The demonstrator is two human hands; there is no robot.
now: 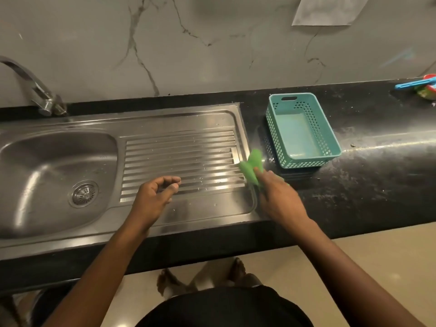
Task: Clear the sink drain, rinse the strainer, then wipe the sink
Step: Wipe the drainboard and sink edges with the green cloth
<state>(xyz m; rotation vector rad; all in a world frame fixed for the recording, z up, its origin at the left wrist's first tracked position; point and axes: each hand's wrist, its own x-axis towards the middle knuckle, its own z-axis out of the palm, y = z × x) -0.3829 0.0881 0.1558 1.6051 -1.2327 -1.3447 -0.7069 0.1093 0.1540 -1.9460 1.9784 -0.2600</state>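
A view down from the head onto a stainless steel sink (59,230) set into a black counter (368,175), with both bare arms reaching forward. The right hand (279,199) is at the right edge of the sink's ribbed draining board (181,161), where steel meets counter. Its fingers are closed around a bright green cloth (252,167), which is blurred and sticks up past the fingertips toward the back of the counter. The left hand (154,197) hovers over the front part of the draining board, holding nothing, its fingers curled loosely with thumb and forefinger near each other but apart. The two hands are well apart, with ribbed steel between them.

The basin fills the left part of the sink. The round metal strainer (84,194) sits in the drain near the basin's front right corner, to the left of the left hand and well away from the cloth. Small droplets or specks dot the draining board.

A curved metal tap (35,90) stands at the back left corner of the sink. An empty teal plastic basket (304,131) with perforated walls sits on the counter just right of the sink, close behind the right hand. At the far right back edge of the counter lie small colourful items (422,87), too cut off to identify. A veined marble wall (188,43) rises behind.
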